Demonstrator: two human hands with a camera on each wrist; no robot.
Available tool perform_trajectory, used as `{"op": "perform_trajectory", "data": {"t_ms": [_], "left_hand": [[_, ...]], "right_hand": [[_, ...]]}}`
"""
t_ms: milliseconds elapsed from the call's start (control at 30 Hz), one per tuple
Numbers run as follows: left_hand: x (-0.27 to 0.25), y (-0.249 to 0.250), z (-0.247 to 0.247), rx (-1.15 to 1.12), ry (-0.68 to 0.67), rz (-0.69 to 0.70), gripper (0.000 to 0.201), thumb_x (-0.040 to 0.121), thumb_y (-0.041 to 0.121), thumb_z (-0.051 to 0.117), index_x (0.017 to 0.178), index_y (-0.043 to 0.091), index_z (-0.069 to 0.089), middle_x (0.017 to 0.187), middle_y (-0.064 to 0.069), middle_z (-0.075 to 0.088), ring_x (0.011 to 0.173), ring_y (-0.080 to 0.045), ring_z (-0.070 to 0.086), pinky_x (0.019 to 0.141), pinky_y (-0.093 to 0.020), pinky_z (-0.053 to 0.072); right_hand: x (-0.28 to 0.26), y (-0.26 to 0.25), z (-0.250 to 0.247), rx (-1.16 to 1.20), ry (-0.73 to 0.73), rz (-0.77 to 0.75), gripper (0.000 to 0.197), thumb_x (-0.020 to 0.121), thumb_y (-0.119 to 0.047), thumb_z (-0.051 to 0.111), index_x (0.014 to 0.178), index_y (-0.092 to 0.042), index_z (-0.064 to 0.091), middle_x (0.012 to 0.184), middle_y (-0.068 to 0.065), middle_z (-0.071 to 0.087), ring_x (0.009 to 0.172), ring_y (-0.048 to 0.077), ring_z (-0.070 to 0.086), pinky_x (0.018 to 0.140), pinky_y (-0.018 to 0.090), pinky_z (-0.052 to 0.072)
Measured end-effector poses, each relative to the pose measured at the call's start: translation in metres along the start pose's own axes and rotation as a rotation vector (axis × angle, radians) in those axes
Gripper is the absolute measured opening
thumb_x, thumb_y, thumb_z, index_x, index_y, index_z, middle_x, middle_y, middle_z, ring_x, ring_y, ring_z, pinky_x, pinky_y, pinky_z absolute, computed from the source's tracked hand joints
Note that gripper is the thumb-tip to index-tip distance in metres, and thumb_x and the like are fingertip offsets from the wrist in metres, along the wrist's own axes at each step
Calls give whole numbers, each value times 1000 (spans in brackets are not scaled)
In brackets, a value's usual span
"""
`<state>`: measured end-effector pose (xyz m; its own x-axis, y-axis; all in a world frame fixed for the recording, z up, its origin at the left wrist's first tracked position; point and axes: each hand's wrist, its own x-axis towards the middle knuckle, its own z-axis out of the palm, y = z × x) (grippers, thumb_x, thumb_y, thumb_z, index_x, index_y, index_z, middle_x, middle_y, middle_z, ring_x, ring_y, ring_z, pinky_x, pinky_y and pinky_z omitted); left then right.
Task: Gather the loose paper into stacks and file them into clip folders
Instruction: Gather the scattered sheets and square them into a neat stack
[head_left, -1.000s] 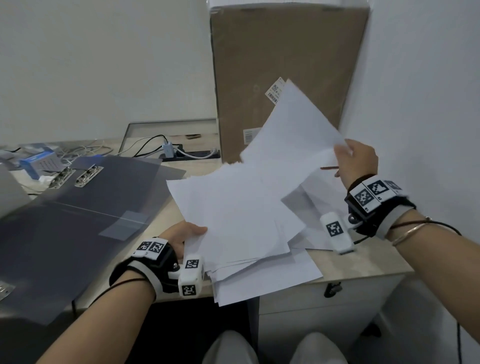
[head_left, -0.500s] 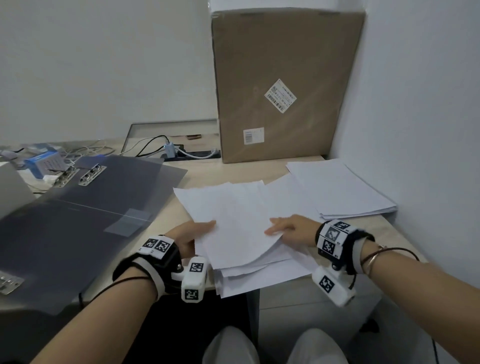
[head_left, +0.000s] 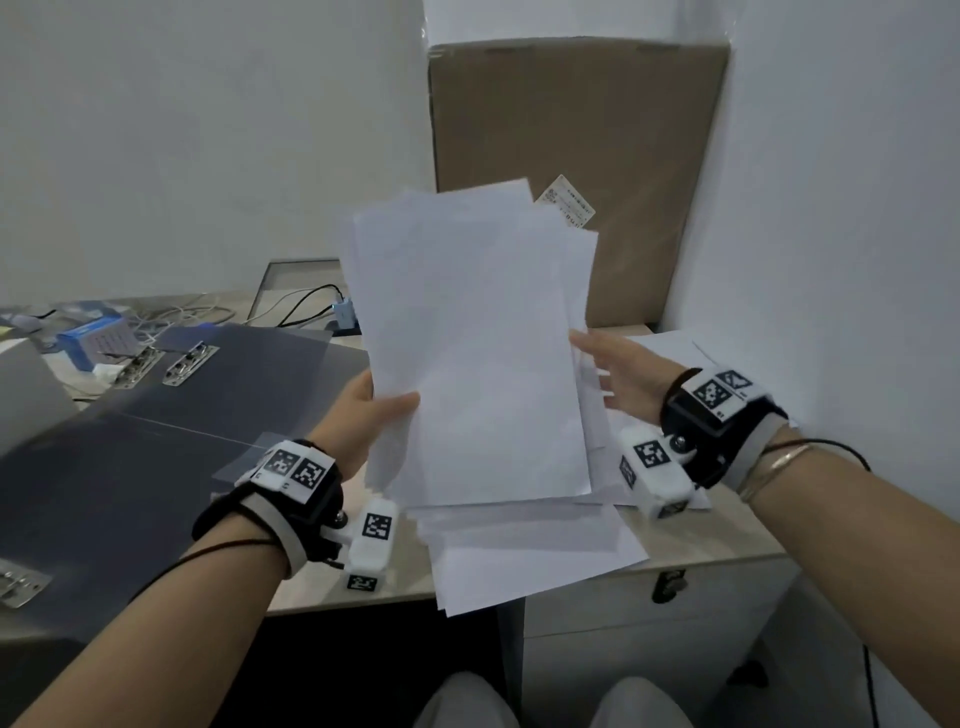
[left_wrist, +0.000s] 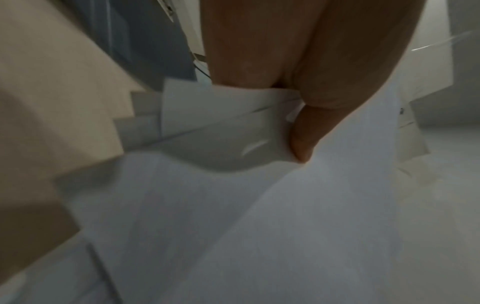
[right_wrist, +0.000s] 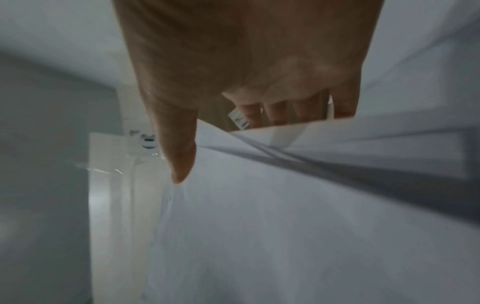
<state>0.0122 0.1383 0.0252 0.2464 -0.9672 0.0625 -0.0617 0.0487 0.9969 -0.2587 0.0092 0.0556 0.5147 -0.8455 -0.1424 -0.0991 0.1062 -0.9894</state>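
A bundle of white paper sheets (head_left: 478, 353) stands upright above the desk, its edges uneven. My left hand (head_left: 374, 410) grips its lower left edge, thumb on the front and fingers behind; the left wrist view shows the thumb (left_wrist: 301, 142) pressed on the sheets. My right hand (head_left: 613, 374) holds the right edge, with the thumb (right_wrist: 182, 160) on the front and the fingers (right_wrist: 278, 113) behind the sheets. More loose sheets (head_left: 524, 561) lie on the desk below, overhanging its front edge. Open dark grey clip folders (head_left: 156, 447) lie to the left, with metal clips (head_left: 189, 358) at their far end.
A tall cardboard box (head_left: 623, 145) leans against the wall behind the paper. Another paper pile (head_left: 670, 343) lies at the back right by the wall. A blue box (head_left: 93, 338) and cables (head_left: 306, 301) sit at the back left. A drawer unit (head_left: 649, 603) stands under the desk.
My right hand laid its lifted sheet on the pile. Both hands have since raised the gathered sheets off the desk and stood them upright.
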Motion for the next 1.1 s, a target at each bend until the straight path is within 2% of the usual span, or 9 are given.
{"op": "perform_trajectory", "data": {"t_ms": [100,200,267,367,500,700,800,933,1100], "left_hand": [[10,18,5,-3,11,42,37,90,-1,57,127,3,54,120,-15,66,105,-31,65,90,-40,53],[23,33,8,-12,77,91,40,84,0,66,123,1,59,118,-15,68,105,-30,66,91,-41,54],[31,37,9,-51,152,114,44,79,5,73,121,4,61,115,-12,69,103,-28,68,85,-37,56],[35,36,12,-58,186,146,49,76,9,77,121,6,60,114,-11,70,100,-26,69,77,-33,57],[36,31,16,-21,175,205,57,74,11,79,126,12,56,117,-6,69,104,-21,68,90,-41,55],[42,43,7,-50,162,247,75,66,29,83,130,23,45,126,-2,63,112,-21,64,92,-43,54],[39,30,-3,-58,103,173,79,66,32,83,134,20,44,127,-4,63,113,-23,64,94,-45,53],[27,-2,-10,-35,-54,28,70,61,33,81,125,13,61,120,-6,69,112,-26,65,100,-46,48],[29,0,-5,-38,21,9,63,58,32,86,115,12,68,113,-8,72,106,-27,67,97,-47,50]], "right_hand": [[4,-28,12,54,83,-223,76,64,-30,82,127,1,53,121,12,62,109,25,61,105,45,43],[10,-38,20,6,251,-364,28,84,2,62,112,2,59,94,6,69,77,14,67,86,33,55],[14,-31,22,9,262,-376,29,82,5,64,110,-2,62,86,1,72,71,8,67,76,25,55],[17,-8,23,49,220,-306,26,76,4,69,101,-3,66,93,6,71,81,19,67,83,33,52],[18,10,29,132,214,-284,39,75,2,71,113,1,61,106,15,69,96,30,67,89,41,52],[19,0,41,148,283,-373,36,76,-3,73,111,-6,63,109,17,69,97,30,67,85,41,55],[17,13,40,144,257,-318,38,75,-5,75,111,-8,61,110,14,69,99,29,67,88,41,54],[11,43,41,92,198,-165,41,76,-2,73,115,-3,61,107,13,70,101,32,67,92,44,53],[9,36,51,111,223,-204,35,73,-7,73,107,-10,67,108,14,71,100,33,67,91,47,53]]}}
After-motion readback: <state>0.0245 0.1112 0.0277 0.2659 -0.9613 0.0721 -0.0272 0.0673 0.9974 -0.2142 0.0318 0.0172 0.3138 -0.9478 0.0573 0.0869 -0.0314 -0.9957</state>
